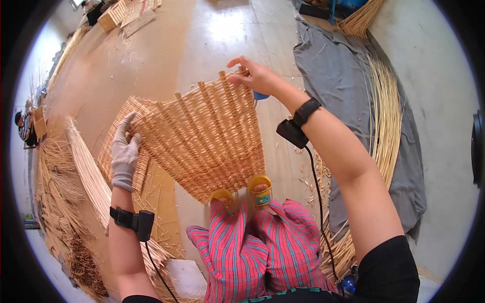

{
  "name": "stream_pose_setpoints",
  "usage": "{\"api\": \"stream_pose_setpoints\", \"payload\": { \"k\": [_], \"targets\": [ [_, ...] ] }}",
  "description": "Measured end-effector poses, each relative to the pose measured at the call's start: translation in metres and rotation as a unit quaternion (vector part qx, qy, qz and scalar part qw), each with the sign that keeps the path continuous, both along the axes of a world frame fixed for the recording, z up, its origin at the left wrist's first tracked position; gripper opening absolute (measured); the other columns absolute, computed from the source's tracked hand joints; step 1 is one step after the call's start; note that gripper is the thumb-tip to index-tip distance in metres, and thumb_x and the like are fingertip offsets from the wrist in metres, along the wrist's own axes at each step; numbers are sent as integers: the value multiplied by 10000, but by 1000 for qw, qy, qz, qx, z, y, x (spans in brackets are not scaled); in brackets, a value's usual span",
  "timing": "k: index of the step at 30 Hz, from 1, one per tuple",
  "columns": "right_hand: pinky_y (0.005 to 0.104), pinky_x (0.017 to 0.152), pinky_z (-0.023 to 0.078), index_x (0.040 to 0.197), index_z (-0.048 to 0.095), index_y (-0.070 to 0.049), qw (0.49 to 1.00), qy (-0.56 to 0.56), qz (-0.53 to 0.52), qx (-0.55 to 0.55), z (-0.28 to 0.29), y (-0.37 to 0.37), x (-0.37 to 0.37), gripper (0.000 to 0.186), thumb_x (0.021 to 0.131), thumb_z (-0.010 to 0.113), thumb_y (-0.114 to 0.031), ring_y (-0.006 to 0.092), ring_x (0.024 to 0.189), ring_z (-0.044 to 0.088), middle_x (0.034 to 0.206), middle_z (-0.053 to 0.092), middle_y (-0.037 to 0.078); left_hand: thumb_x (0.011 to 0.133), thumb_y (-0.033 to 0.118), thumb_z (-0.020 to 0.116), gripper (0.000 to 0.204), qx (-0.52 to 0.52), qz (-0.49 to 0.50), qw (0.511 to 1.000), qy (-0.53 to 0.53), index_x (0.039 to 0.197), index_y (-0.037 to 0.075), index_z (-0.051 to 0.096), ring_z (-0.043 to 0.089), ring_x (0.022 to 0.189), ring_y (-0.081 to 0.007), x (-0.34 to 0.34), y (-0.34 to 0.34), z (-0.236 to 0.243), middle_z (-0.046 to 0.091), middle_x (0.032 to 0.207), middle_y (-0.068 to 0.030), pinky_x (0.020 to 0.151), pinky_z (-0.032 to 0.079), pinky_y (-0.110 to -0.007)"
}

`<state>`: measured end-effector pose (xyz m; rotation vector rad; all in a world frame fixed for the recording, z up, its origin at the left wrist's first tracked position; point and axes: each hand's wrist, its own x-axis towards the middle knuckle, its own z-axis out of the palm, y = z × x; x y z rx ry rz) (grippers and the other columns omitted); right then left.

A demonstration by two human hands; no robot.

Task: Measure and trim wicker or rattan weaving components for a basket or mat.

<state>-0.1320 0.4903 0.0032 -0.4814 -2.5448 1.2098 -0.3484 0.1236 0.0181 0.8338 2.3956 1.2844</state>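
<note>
A woven wicker panel (207,136) with upright stakes sticking out along its far edge is tilted up in front of me, its narrower near end by my feet. My left hand (125,154), in a pale knitted glove, grips the panel's far left corner. At the far right corner my bare right hand (257,77) is closed over the edge, thumb and fingers around the stake ends. Behind the panel on the left lies another woven piece (142,174), partly covered. A small blue thing (260,95) peeks out below my right hand, mostly hidden.
Bundles of pale rods (88,159) and loose straw (60,187) lie on the left. On the right, a grey cloth (343,96) carries long wicker rods (386,116). Woven pieces (136,17) lie far left. Yellow slippers (259,189) are at the panel's near end. A person (25,129) is at the left rim.
</note>
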Motion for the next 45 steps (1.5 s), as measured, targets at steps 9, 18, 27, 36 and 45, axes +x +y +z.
{"api": "stream_pose_setpoints", "payload": {
  "k": [9,18,27,36,45],
  "targets": [
    [419,850,525,1280,486,-125,986,-126,-20,103,-15,0,-7,780,695,953,-347,323,999,686,1050,703,142,904,-167,533,662,-14,-53,992,115,1492,137,523,509,1359,-199,-12,3,-27,539,1501,-71,1121,468,-329],
    [447,715,567,1194,539,-179,963,-83,-152,208,16,-39,47,733,646,955,-434,319,846,753,883,765,51,884,-188,585,537,117,-60,990,49,1360,59,605,615,1168,-146,27,-12,0,643,1276,-32,1008,547,-314],
    [449,650,551,1139,531,-198,932,-54,-190,303,7,-72,55,700,662,902,-552,349,769,738,819,749,52,928,-172,604,473,166,-33,985,41,1358,26,592,628,1169,-143,42,-28,-19,643,1279,-35,991,558,-303],
    [400,566,523,1108,562,-179,914,40,-224,335,-3,-91,82,666,667,885,-561,289,692,717,750,704,21,936,-135,649,408,210,-14,976,60,1296,52,608,650,1078,-136,60,-39,-25,656,1166,-24,966,549,-275],
    [389,599,538,1309,515,-184,956,26,-152,249,29,-111,106,764,687,939,-312,289,716,714,930,720,82,783,-199,625,463,69,-58,967,237,1182,37,620,635,1094,-196,69,-64,19,626,1152,-87,922,549,-313]
  ]
}}
